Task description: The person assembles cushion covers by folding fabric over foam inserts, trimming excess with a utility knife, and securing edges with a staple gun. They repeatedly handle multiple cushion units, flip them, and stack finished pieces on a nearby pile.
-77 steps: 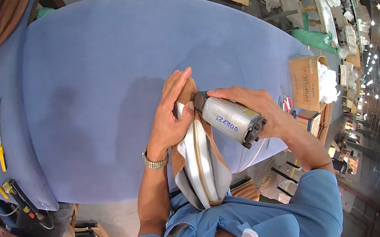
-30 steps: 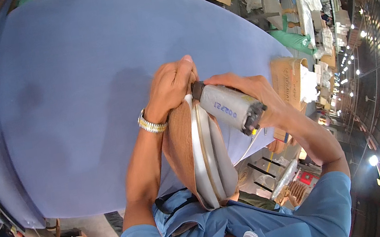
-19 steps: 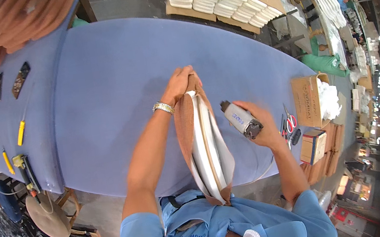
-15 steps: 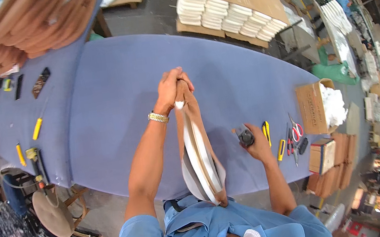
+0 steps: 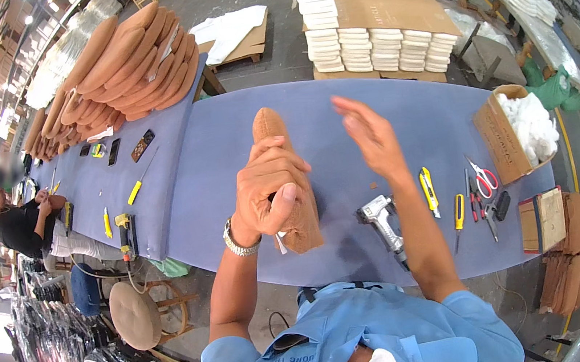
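Brown and fuzzy, the long padded piece [image 5: 286,181] stands up over the blue table [image 5: 225,131], with its long side running away from the person and its round end pointing to the far edge. The left hand [image 5: 271,192] is wrapped tight around its near part, fingers curled closed on it, and a watch [image 5: 234,238] sits on that wrist. The right hand [image 5: 371,137] is up in the air just beside the padded piece, fingers spread out flat and wide, holding nothing and touching nothing. A short while ago that right hand was down at the table on the grey staple gun [image 5: 381,218]; now the gun lies alone on the blue cloth near the table's near edge, and the hand has come up. Before that, the white rim of the piece showed; now only its brown side shows. Yellow cutters [image 5: 428,190] and red scissors [image 5: 481,175] lie to the right of the gun. A cardboard box [image 5: 501,146] of white stuffing sits at the right end of the table. More brown padded shapes [image 5: 120,57] are stacked at the far left end.
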Motion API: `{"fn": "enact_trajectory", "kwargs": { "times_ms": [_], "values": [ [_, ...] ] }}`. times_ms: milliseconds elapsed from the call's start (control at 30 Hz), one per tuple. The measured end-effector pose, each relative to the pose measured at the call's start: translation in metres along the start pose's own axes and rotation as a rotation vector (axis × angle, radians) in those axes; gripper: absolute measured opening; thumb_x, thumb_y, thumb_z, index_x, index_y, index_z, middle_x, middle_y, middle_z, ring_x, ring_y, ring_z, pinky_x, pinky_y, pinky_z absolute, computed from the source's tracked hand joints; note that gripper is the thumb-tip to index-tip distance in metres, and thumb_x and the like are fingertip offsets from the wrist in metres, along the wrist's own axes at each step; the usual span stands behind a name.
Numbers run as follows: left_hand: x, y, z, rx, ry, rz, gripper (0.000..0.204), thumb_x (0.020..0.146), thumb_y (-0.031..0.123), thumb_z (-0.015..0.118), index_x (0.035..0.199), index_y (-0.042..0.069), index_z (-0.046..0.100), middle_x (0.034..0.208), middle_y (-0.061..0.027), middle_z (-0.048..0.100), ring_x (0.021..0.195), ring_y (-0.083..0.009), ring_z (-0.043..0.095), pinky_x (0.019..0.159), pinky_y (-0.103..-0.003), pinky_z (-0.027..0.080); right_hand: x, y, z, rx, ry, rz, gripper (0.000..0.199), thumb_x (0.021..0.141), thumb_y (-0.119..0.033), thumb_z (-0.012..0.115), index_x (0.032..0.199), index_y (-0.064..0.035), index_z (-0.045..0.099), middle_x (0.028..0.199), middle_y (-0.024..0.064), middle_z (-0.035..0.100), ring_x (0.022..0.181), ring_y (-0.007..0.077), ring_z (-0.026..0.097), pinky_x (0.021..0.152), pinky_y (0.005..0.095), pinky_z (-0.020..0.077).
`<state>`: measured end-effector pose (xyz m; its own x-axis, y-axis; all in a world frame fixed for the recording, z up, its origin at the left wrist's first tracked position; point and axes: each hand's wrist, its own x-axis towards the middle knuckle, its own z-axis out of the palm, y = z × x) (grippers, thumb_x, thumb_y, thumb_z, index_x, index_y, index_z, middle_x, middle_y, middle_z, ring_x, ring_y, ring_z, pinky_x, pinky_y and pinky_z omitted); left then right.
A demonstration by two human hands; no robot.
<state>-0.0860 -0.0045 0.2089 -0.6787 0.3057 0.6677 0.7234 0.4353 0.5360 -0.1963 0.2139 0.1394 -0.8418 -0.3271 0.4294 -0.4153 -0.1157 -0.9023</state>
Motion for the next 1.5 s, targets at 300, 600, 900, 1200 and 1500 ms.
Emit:
{"fn": "enact_trajectory", "kwargs": {
  "times_ms": [300, 600, 900, 1200, 1500],
  "values": [
    [-0.027, 0.018, 0.046, -0.19, 0.387, -0.521, 0.071, 0.11, 0.034, 0.044, 0.162, -0.004, 0.014, 0.169, -0.0268, 0.014, 0.158, -0.0379, 0.014, 0.127, -0.045, 0.017, 0.065, -0.014, 0.099, 0.28, -0.172, 0.059, 0.067, 0.112, -0.054, 0.027, 0.148, -0.0056, 0.055, 0.135, 0.0119, 0.063, 0.11, 0.0179, 0.059, 0.101, 0.0306, 0.0481],
    [-0.025, -0.008, 0.029, -0.217, 0.427, -0.569, 0.07, 0.112, 0.039, 0.038, 0.164, -0.002, 0.016, 0.172, -0.0237, 0.006, 0.161, -0.0344, 0.002, 0.129, -0.042, 0.007, 0.029, 0.003, 0.147, 0.566, -0.094, 0.156, 0.077, 0.108, -0.064, 0.025, 0.168, -0.0159, 0.013, 0.165, 0.012, 0.029, 0.138, 0.0239, 0.046, 0.114, 0.0373, 0.0429],
    [-0.066, -0.014, 0.0, -0.315, 0.598, -0.587, 0.067, 0.113, 0.04, 0.031, 0.165, 0.002, 0.015, 0.173, -0.0146, 0.015, 0.16, -0.0258, 0.014, 0.128, -0.039, 0.013, -0.044, 0.067, 0.181, 0.47, -0.222, 0.252, 0.095, 0.102, -0.071, 0.039, 0.166, -0.0064, 0.014, 0.169, 0.015, 0.021, 0.154, 0.0299, 0.027, 0.125, 0.0406, 0.0262],
    [-0.121, -0.05, 0.071, -0.78, 0.524, -0.69, 0.082, 0.106, 0.069, 0.019, 0.168, 0.016, 0.01, 0.175, -0.0086, 0.004, 0.161, -0.0286, 0.003, 0.129, -0.044, 0.012, -0.079, 0.177, 0.127, 0.439, -0.332, 0.596, 0.077, 0.102, -0.054, 0.057, 0.157, -0.0053, 0.035, 0.154, 0.0125, 0.043, 0.14, 0.0289, 0.045, 0.116, 0.042, 0.0386],
    [-0.087, 0.011, 0.111, 0.061, 0.281, -0.778, 0.08, 0.109, 0.058, 0.028, 0.162, -0.002, 0.024, 0.167, -0.034, 0.013, 0.158, -0.0439, 0.008, 0.129, -0.049, 0.008, -0.086, 0.116, 0.074, 0.626, -0.082, 0.694, 0.078, 0.103, -0.059, 0.047, 0.157, -0.0051, 0.035, 0.151, 0.0165, 0.049, 0.134, 0.03, 0.054, 0.109, 0.0445, 0.0467]
  ]
}}
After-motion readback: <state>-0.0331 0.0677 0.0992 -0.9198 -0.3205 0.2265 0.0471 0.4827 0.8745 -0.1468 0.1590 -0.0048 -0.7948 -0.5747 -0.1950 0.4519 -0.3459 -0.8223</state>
